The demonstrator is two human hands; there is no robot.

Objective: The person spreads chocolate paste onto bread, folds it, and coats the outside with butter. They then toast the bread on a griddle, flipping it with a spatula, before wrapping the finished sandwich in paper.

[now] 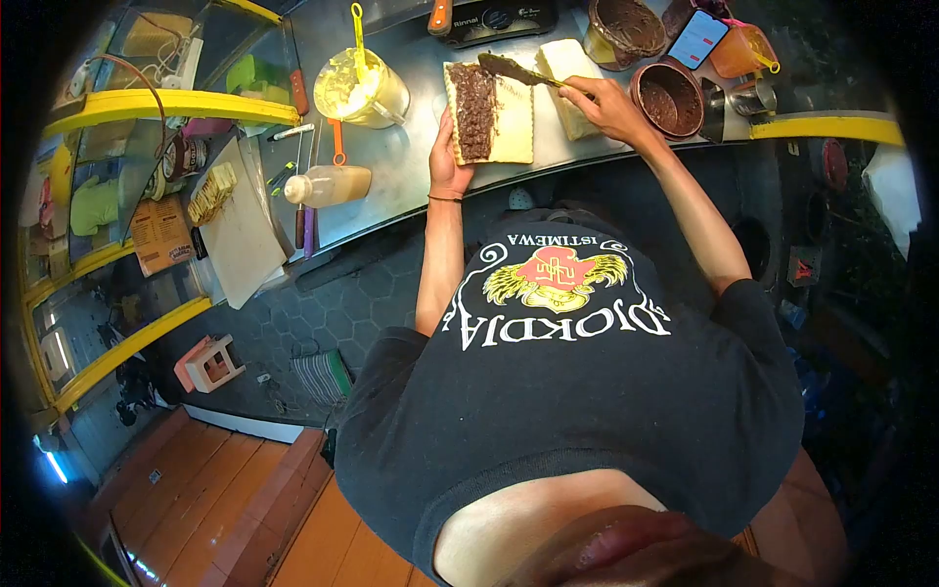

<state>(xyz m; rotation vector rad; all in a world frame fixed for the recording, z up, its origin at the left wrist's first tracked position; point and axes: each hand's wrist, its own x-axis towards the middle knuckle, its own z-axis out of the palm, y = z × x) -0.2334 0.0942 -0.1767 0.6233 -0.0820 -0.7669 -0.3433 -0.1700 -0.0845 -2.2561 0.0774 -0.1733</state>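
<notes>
My left hand point(450, 161) grips the lower left edge of a rectangular slab of bread point(515, 127) over the metal counter. Thick brown spread point(476, 119) covers the slab's left half, while its right half is mostly pale with a few brown smears. In my right hand point(606, 112) is a spreading knife point(514, 70), its blade coated with brown spread and resting near the slab's top edge. Behind the right fingers lies another pale block of bread point(565, 61), partly hidden. Just right of that hand stands a brown-smeared bowl point(668, 100).
A second smeared tub point(626, 31), a phone point(698, 39) and an orange container point(740, 52) crowd the back right. At left stand a tub of pale yellow spread point(364, 90) and a lying bottle point(328, 186). A stove point(497, 20) sits behind the bread.
</notes>
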